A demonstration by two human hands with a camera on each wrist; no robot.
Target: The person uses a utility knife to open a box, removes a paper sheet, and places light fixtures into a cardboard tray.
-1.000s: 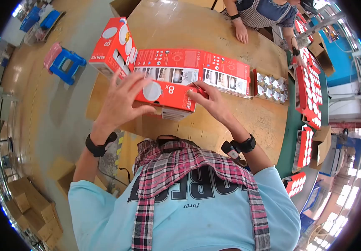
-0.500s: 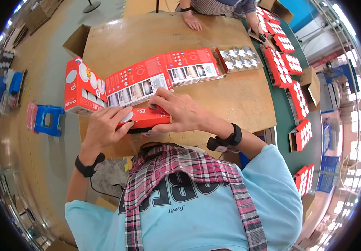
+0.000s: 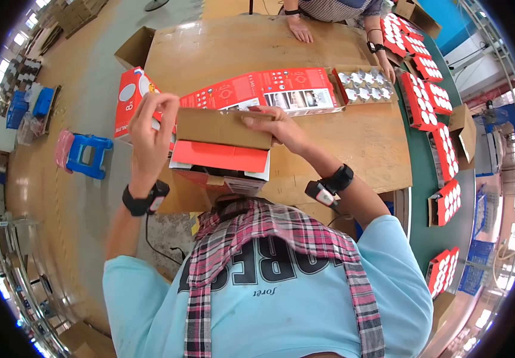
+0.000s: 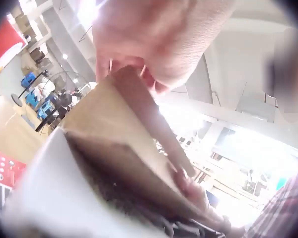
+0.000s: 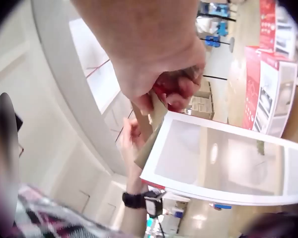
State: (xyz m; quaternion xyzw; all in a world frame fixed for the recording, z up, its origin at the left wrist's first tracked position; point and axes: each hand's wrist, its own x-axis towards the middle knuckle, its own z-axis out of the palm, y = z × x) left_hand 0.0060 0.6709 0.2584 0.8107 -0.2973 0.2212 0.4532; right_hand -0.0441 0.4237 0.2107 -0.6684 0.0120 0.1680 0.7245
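Observation:
A red and white printed carton sits at the near table edge with its top open. Its brown-lined flap stands raised. My left hand pinches this flap at its left end; in the left wrist view, the curled fingers grip the cardboard edge. At the other end my right hand holds the flap between thumb and fingers. The right wrist view shows the carton's printed white side below that grip. Inside, the carton is dark and its contents are mostly hidden.
Another red carton stands at the left, and printed cartons line up behind. Beside them is a tray of silvery lamp-like pieces. A green bench at right bears several red packs. Across the table, another person's hand rests.
The carton was first held with its red front panel up; now its top faces me with the flap raised. The left hand has moved up with the flap, and the right hand has shifted to its right end.

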